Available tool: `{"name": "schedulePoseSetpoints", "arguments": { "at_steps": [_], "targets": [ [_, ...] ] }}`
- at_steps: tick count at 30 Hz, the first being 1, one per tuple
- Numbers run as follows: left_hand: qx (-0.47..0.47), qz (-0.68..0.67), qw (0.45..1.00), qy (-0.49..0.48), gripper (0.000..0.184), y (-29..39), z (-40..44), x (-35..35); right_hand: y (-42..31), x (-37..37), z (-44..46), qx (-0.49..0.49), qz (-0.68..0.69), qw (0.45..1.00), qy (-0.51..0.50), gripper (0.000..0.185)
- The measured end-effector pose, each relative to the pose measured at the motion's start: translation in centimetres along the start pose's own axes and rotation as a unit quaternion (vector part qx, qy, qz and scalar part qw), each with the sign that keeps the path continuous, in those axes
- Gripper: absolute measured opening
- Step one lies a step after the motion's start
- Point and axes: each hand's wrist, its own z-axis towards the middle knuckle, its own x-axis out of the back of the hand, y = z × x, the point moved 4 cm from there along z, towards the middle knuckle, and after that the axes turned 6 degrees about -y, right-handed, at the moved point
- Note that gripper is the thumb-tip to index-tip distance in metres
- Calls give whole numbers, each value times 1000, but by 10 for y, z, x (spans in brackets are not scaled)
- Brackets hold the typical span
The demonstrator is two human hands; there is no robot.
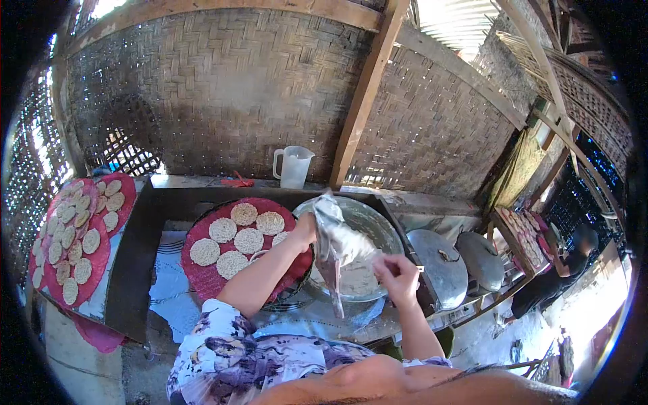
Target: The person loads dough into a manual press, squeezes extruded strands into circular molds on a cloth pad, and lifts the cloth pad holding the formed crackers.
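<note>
A wide metal basin [386, 233] with pale batter-like stuff inside stands before me. My left hand [307, 229] grips a limp, wet-looking plastic bag [329, 233] smeared with pale matter, held over the basin's left part. Over the basin's right rim is my right hand [398, 275], its fingers pinched together; a small light-coloured stick end shows beside them, and what they hold is too small to make out. Left of the basin, partly behind my left forearm, lies a round tray with red cloth [196, 233] bearing several round, pale, bumpy cakes [248, 241].
A white pitcher [294, 167] and a red item [237, 181] stand by the woven wall. More cakes lie on red cloth [101, 260] at far left. Two metal lids [439, 266] sit to the right. A person in dark clothes [560, 273] is at far right.
</note>
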Motion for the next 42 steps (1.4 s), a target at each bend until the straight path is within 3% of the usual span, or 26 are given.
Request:
{"name": "schedulePoseSetpoints", "arguments": {
  "at_steps": [2, 4, 6, 10, 11, 14, 15, 16, 17, 18, 19, 21, 23, 26, 27, 29, 30, 32, 33, 35, 37, 39, 40, 41, 42],
  "targets": [
    [-25, 137, 990, -3, 31, 19, -13, -30, -3, 4, 21, -71, 18, 997, 27, 24],
    [-88, 345, 934, 30, 33, 20, -16, -49, -4, 4, 32, 4, -129, 989, 72, 19],
    [-53, 388, 920, 9, 32, 17, -14, -48, -16, -2, 33, 90, -249, 960, 89, 17],
    [-22, 238, 969, 57, 32, 0, -12, -13, -13, -9, 9, 125, -219, 966, 49, 16],
    [10, 197, 978, 68, 32, 4, -14, -9, -12, -8, 1, 88, -212, 973, 17, 17],
    [22, 48, 998, 27, 30, 21, -15, -13, 4, -1, -5, -46, -14, 996, -72, 21],
    [60, -58, 996, 7, 27, 22, -14, -18, 5, 4, 3, -69, 45, 993, -82, 24],
    [99, -166, 981, -13, 26, 23, -17, -28, 6, 12, 12, -76, -24, 996, -44, 23],
    [117, -192, 974, 8, 27, 41, -29, -49, 13, 18, 23, -75, -83, 994, -8, 23],
    [122, -167, 978, -38, 30, 19, -21, -43, 20, 23, 28, -74, -143, 987, 27, 23],
    [62, -15, 994, -90, 30, -5, -10, -28, 21, 22, 30, -54, -164, 984, 33, 22],
    [42, 52, 992, -106, 30, -17, -4, -23, 20, 17, 30, -13, -204, 978, 43, 22],
    [125, -118, 985, -33, 29, -1, -6, -27, 7, 15, 18, -5, -190, 981, 26, 24],
    [51, 5, 998, -38, 29, 26, -17, -34, 12, 14, 0, -29, -133, 990, -25, 24],
    [-19, -3, 996, -82, 35, 52, -34, -46, 14, 15, -4, -50, -85, 994, -51, 24],
    [84, -84, 993, -1, 35, 50, -30, -42, 22, 17, -8, -70, -4, 994, -89, 23],
    [96, -102, 990, -8, 36, 43, -25, -38, 24, 21, -5, -75, -9, 995, -59, 24],
    [78, -74, 990, -91, 38, 11, -2, -23, 7, 27, 11, -92, -19, 996, 3, 24],
    [62, -48, 991, -112, 40, 1, 2, -19, 11, 30, 16, -81, -121, 989, 29, 22],
    [11, 68, 995, -74, 51, 29, -8, -42, 5, 28, 15, -53, -151, 987, 18, 22],
    [120, -17, 992, -44, 65, 60, -24, -55, 3, 27, 8, -42, -103, 993, -29, 20],
    [9, -54, 998, -25, 44, 84, -38, -51, 19, 30, 1, -81, 52, 994, -55, 18],
    [-32, 45, 998, -34, 32, 90, -49, -41, 22, 30, 0, -100, 129, 984, -67, 18],
    [-53, -22, 995, -86, 15, 92, -52, -40, 23, 34, 3, -92, 184, 978, -44, 16],
    [-74, -131, 981, -122, 19, 94, -52, -38, 24, 38, 4, -107, 165, 980, -5, 13]
  ]
}}
